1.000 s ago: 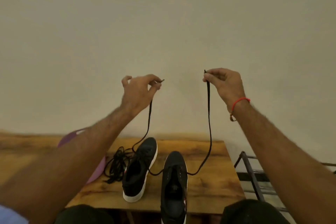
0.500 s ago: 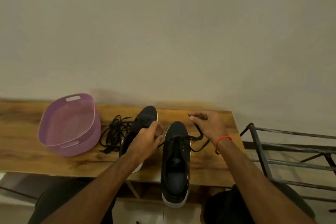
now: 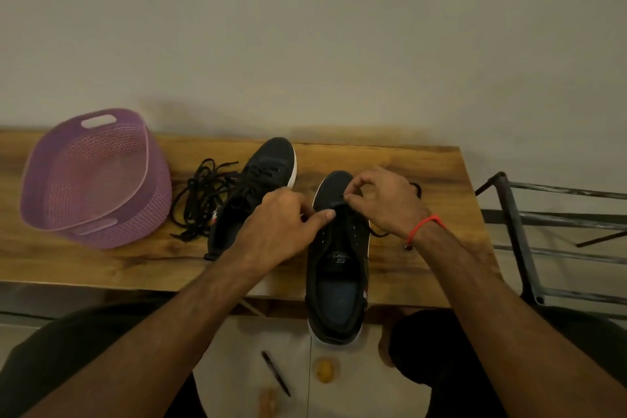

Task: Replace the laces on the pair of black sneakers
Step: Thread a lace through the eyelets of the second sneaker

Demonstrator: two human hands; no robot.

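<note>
Two black sneakers with white soles lie on the wooden table. The right sneaker overhangs the table's near edge, heel toward me. My left hand and my right hand meet over its front eyelets, each pinching the black lace threaded there; loose lace trails off to the right of the shoe. The left sneaker sits behind my left hand, partly hidden by it. A tangled bundle of black laces lies just left of that shoe.
A purple plastic basket stands at the table's left. A dark metal rack is off the table's right end. On the floor below lie a pen and a small yellow object. A plain wall rises behind.
Both hands came down from holding the lace ends up high to the right sneaker's front eyelets. The view tilted downward, bringing the basket and the floor into sight.
</note>
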